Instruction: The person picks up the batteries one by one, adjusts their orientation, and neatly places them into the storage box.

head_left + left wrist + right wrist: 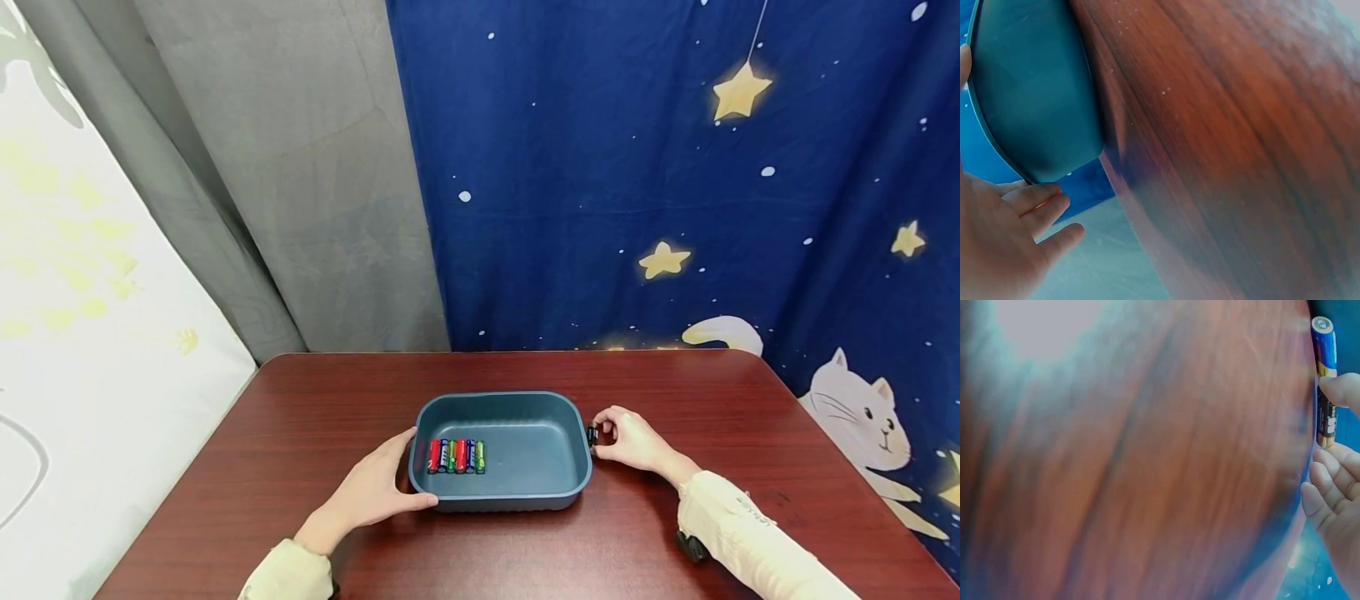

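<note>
Across the left end of a dark teal plastic tub (pixel 540 442), my left hand (pixel 375 479) lies with thumb and fingers spread apart. In the left wrist view its straight fingers (pixel 1035 203) touch the tub's rim. Just outside the tub's right wall, my right hand (pixel 633 437) pinches a black battery (pixel 1327 419) with a gold end between thumb and fingers. A blue battery (pixel 1324 347) with a yellow band shows beyond the thumb in the right wrist view. Inside the tub, several red, blue and green batteries (pixel 456 457) lie side by side toward the left.
The tub stands on a reddish-brown wooden table (pixel 337 379) with rounded far corners. Behind the table hang a grey cloth (pixel 315 183) and a blue star-patterned curtain (pixel 570 183). A white patterned cloth (pixel 90 333) hangs on the left.
</note>
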Demonstrator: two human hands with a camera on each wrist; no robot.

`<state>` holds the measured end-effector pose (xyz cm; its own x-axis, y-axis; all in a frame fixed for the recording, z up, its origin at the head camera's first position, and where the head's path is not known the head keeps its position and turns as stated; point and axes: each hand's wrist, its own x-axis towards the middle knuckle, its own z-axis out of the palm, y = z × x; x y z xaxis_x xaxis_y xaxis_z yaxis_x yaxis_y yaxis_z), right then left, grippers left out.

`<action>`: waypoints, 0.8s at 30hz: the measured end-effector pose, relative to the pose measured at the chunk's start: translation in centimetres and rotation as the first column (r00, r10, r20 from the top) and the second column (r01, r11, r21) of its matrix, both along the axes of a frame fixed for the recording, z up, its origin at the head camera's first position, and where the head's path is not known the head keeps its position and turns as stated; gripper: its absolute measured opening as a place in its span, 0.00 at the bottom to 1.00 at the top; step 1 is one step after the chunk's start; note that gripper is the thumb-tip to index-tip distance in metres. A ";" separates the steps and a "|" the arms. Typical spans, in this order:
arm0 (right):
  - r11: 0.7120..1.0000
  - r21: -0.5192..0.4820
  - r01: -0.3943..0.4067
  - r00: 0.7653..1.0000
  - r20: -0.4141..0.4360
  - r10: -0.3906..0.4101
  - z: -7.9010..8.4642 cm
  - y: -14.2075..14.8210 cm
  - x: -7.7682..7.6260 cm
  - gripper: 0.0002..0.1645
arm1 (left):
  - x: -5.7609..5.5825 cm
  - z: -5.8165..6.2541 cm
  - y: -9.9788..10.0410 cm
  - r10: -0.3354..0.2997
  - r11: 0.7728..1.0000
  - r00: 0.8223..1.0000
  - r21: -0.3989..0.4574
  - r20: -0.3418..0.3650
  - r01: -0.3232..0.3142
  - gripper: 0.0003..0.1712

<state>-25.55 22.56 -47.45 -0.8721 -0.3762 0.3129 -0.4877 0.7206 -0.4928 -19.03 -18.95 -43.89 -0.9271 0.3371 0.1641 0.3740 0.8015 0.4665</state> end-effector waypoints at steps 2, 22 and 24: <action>1.000 -0.008 0.013 1.000 0.017 -0.013 0.2 0.4 0.0 0.19 | 0.0 0.0 0.0 -0.001 1.000 1.000 0.000 -0.001 0.001 0.58; 0.996 -0.079 0.045 0.998 -0.043 -0.048 3.2 1.3 0.0 0.21 | -0.1 -0.1 -0.1 -0.002 1.000 1.000 -0.011 0.000 0.002 0.59; 0.996 -0.084 0.044 0.997 -0.054 -0.048 3.6 1.2 -0.1 0.21 | -0.1 -0.1 -0.1 -0.005 1.000 1.000 -0.005 0.001 0.005 0.58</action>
<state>-25.65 23.74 -43.88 -0.8683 -0.3070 0.3896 -0.4832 0.7009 -0.5246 -19.16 -19.05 -44.00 -0.9257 0.3422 0.1611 0.3771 0.8021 0.4631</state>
